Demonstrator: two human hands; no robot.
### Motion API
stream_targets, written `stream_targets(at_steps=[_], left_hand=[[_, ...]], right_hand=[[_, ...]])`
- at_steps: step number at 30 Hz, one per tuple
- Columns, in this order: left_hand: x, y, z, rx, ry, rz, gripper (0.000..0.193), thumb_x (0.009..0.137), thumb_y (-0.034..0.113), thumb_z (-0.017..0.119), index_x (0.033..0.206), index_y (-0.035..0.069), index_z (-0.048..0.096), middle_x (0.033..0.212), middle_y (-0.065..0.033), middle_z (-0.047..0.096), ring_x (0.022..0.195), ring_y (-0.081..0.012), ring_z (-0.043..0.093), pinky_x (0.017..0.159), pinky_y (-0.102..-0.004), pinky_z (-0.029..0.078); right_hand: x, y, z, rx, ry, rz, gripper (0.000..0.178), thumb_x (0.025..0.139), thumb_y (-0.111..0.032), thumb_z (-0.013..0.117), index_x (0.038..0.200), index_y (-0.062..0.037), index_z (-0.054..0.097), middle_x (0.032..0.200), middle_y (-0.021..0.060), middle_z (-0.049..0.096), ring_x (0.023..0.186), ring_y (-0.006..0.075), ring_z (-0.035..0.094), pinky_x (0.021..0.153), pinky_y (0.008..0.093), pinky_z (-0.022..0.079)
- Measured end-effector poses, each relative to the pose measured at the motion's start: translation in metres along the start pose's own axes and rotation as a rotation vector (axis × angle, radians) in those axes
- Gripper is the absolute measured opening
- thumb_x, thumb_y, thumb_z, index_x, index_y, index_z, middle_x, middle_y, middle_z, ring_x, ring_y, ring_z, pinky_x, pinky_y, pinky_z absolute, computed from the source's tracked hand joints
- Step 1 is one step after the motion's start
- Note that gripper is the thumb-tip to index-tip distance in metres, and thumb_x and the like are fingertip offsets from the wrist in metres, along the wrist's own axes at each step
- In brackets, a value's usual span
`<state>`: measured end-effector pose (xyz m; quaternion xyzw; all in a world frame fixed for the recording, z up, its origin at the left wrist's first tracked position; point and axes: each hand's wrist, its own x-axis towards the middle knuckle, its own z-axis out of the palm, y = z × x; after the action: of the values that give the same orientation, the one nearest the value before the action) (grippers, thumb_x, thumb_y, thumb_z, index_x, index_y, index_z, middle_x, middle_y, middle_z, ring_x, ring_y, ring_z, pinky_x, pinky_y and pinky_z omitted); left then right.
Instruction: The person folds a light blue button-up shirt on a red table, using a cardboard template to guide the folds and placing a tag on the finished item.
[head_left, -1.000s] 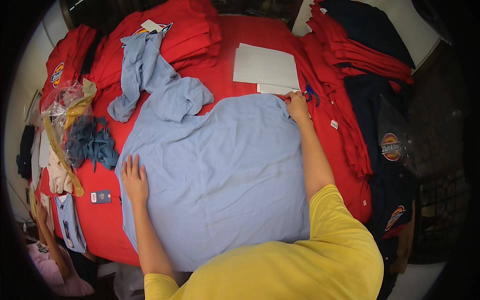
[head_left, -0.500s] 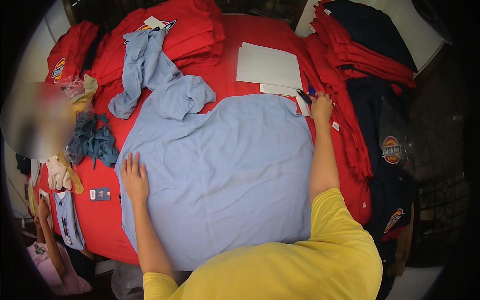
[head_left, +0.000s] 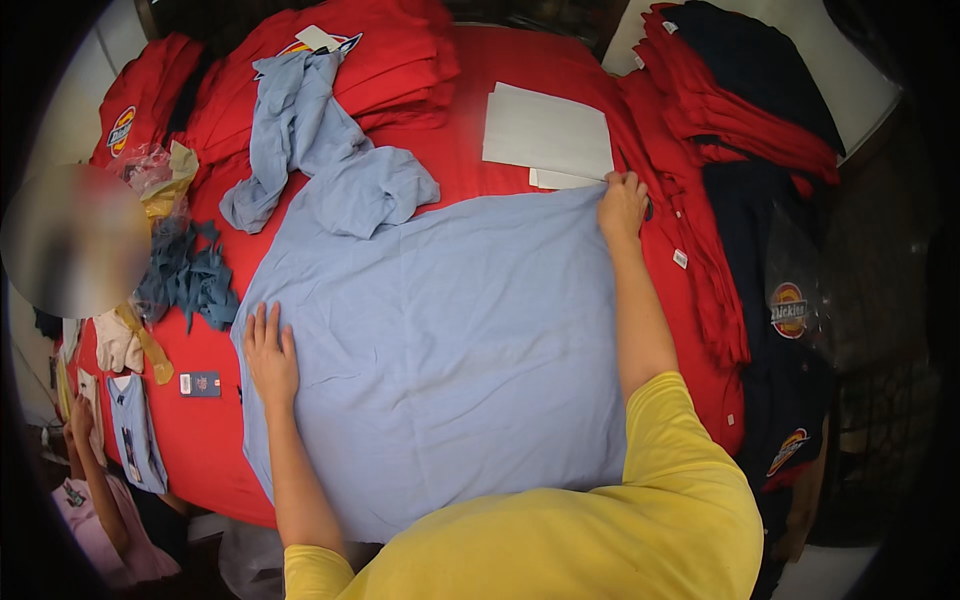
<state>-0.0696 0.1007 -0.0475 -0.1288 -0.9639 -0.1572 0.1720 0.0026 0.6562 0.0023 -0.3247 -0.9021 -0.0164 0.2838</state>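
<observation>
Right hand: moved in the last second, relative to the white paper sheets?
Yes. The right hand slid right along the far edge of the light blue shirt, from below the white paper sheets to just past their right corner.

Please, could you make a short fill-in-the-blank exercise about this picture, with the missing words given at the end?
1. The left hand lies flat on the light ____ cloth garment.
2. The right hand touches the garment's far ____ corner.
3. Beyond the right hand lie white ____ sheets.
4. The garment is spread on a table covered in ____ cloth.

Missing words: blue; right; paper; red
</observation>
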Motion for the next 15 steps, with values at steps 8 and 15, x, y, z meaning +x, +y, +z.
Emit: stream_targets(at_steps=[8,15], left_hand=[[0.034,-0.015,0.003,-0.174,0.029,0.068,0.037,0.084,0.02,0.064,0.12,0.011,0.061,0.13,-0.0164,0.053,0.124,-0.0337,0.045,0.103,-0.0452,0.036],[0.038,0.012,0.015,-0.008,0.062,0.039,0.052,0.088,0.038,0.059,0.134,0.016,0.052,0.143,-0.0121,0.044,0.138,-0.0337,0.029,0.113,-0.0503,0.02]], right_hand=[[0.052,-0.01,0.062,0.117,-0.305,-0.413,0.05,0.085,0.0,0.041,0.133,-0.0073,0.05,0.14,0.0207,0.045,0.132,0.0358,0.04,0.109,0.0432,0.035],[0.052,-0.024,0.022,-0.14,-0.184,-0.361,0.034,0.089,-0.003,0.039,0.118,-0.0052,0.057,0.108,0.0189,0.065,0.099,0.0368,0.064,0.083,0.0456,0.051]])
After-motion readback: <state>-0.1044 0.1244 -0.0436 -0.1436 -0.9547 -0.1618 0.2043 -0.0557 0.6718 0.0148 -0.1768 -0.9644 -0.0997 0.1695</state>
